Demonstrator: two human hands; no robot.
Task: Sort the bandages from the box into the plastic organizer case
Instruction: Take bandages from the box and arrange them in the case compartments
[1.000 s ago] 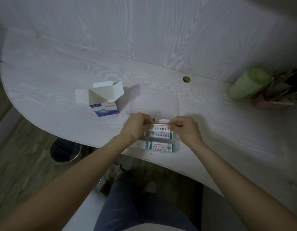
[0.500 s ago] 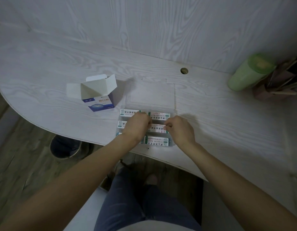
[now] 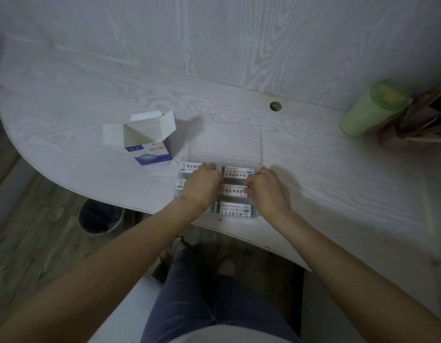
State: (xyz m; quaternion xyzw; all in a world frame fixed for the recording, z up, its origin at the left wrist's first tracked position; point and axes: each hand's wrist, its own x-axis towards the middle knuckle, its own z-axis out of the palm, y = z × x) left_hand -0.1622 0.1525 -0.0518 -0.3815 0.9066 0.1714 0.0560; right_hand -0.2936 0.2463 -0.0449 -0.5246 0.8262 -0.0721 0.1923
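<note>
Hands met over clear plastic organizer case (image 3: 256, 214) at counter edge: left hand (image 3: 201, 185) and right hand (image 3: 268, 188) fingers pinched white paper-wrapped bandage (image 3: 233, 191) above middle right compartment. Risk: uneven release could lodge it across divider. White-blue cardboard box (image 3: 150, 142) stood open, left

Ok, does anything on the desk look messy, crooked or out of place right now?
Nothing stands out. The bandages lie in neat rows in the clear case, both hands setting one into the middle row. The box stands upright, flaps open.
</note>
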